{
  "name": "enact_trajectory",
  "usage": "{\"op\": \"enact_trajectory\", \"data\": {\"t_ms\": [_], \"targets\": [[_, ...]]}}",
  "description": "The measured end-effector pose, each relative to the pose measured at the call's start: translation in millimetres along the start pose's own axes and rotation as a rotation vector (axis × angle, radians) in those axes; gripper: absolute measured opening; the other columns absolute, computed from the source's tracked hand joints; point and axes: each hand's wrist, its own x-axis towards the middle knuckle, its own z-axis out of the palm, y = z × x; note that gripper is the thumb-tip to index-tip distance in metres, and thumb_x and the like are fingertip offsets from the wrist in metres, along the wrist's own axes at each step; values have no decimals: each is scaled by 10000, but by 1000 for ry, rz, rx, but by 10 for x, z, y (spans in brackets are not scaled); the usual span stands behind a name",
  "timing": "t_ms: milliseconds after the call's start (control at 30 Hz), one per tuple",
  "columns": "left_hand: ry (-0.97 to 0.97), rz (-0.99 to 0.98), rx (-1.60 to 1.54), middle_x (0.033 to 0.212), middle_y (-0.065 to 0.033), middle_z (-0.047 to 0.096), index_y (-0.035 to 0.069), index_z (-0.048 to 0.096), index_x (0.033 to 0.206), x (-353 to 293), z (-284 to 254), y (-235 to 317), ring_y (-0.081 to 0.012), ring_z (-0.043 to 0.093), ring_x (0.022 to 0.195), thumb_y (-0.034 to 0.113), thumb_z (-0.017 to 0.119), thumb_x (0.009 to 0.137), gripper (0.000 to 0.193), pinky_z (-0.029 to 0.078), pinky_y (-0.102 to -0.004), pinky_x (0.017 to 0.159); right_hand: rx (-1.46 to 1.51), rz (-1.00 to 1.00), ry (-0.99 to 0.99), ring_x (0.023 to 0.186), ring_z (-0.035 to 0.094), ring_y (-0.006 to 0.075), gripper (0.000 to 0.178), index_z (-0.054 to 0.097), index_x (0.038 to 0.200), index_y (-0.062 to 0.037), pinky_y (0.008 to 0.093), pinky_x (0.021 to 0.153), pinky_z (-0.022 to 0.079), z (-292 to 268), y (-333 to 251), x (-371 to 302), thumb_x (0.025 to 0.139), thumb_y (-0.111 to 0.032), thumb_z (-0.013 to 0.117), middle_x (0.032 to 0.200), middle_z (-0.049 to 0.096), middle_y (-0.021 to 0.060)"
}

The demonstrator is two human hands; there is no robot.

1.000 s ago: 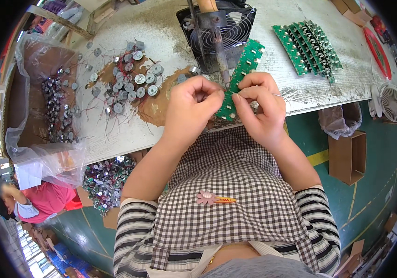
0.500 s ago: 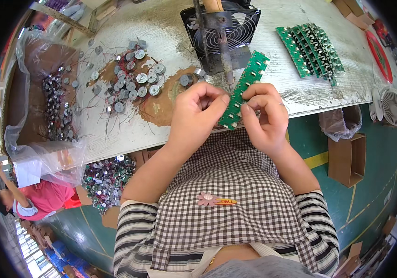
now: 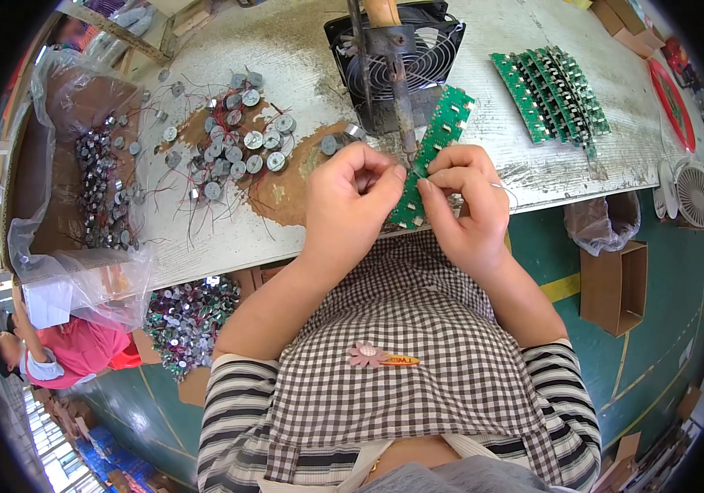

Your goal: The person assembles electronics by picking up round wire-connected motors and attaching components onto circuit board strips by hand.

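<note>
A long green circuit board (image 3: 449, 119) with small white parts lies slantwise at the table's front edge. Above it a fixed soldering iron (image 3: 403, 103) points down, its tip close to my fingers. My left hand (image 3: 342, 201) is pinched at the board's left side; whatever sits between thumb and forefinger is hidden. From the right, my right hand (image 3: 473, 209) pinches over the board with its fingers curled. A thin, pale wire (image 3: 512, 195) sticks out beside that hand, and it seems to run through the fingers. Left of my left hand lies a small round motor (image 3: 330, 145).
Several small motors with thin red wires (image 3: 237, 148) lie in a heap on the left. Beyond is a plastic-lined carton (image 3: 64, 99) of more motors. A black fan (image 3: 434, 49) stands behind the iron. Stacked green boards (image 3: 553, 90) rest at right. A person (image 3: 80, 349) is at far left.
My right fingertips have moved slightly left and up, closer to the iron's tip. The board has shifted a little. My left hand stays nearly in place.
</note>
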Motion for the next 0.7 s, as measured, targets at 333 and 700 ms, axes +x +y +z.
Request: {"op": "enact_trajectory", "data": {"t_ms": [333, 700], "targets": [[-53, 20, -19, 655, 7, 572, -6, 577, 745, -18, 2, -85, -30, 494, 594, 66, 697, 761, 141, 405, -205, 519, 50, 136, 75, 714, 553, 146, 117, 538, 821, 17, 222, 575, 468, -64, 35, -100, 782, 69, 636, 927, 570, 154], [270, 589, 1301, 936, -85, 624, 78, 677, 860, 646, -1110, 249, -280, 543, 893, 149, 693, 741, 140, 437, -338, 779, 384, 344, 101, 665, 566, 90, 76, 483, 859, 7, 198, 585, 496, 1, 169, -178, 891, 22, 550, 968, 574, 130]]}}
